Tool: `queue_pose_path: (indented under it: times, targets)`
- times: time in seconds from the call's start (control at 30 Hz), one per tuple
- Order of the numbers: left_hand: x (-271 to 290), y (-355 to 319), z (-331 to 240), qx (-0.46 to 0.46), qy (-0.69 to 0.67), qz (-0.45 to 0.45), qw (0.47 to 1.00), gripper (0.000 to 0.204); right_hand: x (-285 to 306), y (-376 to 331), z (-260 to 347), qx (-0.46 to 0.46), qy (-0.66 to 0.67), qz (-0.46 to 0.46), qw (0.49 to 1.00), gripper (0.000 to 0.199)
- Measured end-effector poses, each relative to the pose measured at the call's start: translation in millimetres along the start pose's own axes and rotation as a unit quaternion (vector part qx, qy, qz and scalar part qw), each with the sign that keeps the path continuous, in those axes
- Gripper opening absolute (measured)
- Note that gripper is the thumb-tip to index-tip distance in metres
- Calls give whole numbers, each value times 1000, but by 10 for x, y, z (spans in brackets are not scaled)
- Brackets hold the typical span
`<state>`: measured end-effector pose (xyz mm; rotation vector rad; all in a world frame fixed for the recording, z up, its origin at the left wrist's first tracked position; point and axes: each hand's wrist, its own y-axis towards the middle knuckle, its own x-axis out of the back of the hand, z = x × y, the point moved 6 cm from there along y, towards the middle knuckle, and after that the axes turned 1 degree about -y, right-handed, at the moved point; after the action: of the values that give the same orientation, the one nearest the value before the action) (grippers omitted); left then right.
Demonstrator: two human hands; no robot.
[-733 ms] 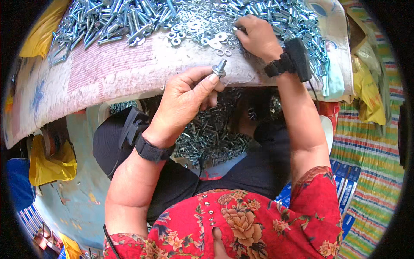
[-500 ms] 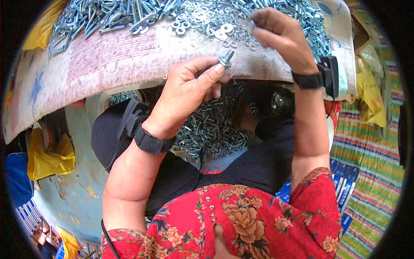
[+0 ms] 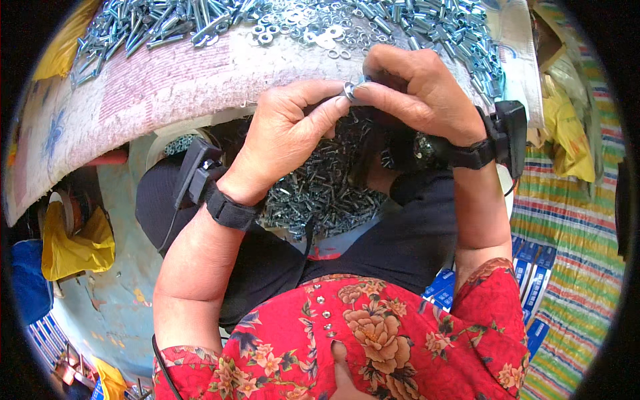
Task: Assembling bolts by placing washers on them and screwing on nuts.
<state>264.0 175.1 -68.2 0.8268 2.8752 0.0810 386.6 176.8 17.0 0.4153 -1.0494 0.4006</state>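
Note:
My left hand (image 3: 290, 127) is closed in a pinch, thumb and forefinger on a small metal bolt, now mostly covered by fingers. A shiny washer (image 3: 349, 91) shows at the fingertips. My right hand (image 3: 417, 90) meets it there, its thumb and bent fingers pinched together at the bolt's end; the small part between them is too hidden to name. Just beyond lie flat washers (image 3: 293, 23) and smaller rings on a cloth-covered surface (image 3: 180, 83). Below both hands, many small assembled metal fasteners (image 3: 323, 193) are heaped between my knees.
Long bolts (image 3: 167, 23) are piled at the far left, short metal sleeves (image 3: 460, 40) at the far right. A white tub (image 3: 160, 147) of small metal parts stands under the surface's edge. Yellow bags (image 3: 77, 240) and blue-white boxes (image 3: 533, 280) lie at the sides.
My right hand has come back from the washer pile, down and left, to the bolt in my left hand. The left hand has stayed nearly in place, still pinching.

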Motion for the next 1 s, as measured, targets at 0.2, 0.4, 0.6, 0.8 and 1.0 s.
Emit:
queue_pose_path:
  times: [0.2, 0.4, 0.6, 0.8, 1.0]
  targets:
    - [-83, -37, -174, -76, -9, 54, 996, 18, 4, -121, -4, -27, 158, -157, 975, 38]
    - [-121, -76, -220, -61, -116, 70, 989, 17, -146, -240, 323, 10, 122, -352, 928, 40]
    - [76, -19, -111, -8, -137, 4, 991, 19, -264, -346, 947, 146, 148, -148, 967, 31]
    - [-67, -64, -142, -2, -106, 91, 990, 21, -41, -418, 325, -26, 123, -241, 962, 27]
    - [-194, -180, -129, -43, 61, 132, 988, 20, -225, -609, 255, -25, 74, -148, 986, 16]
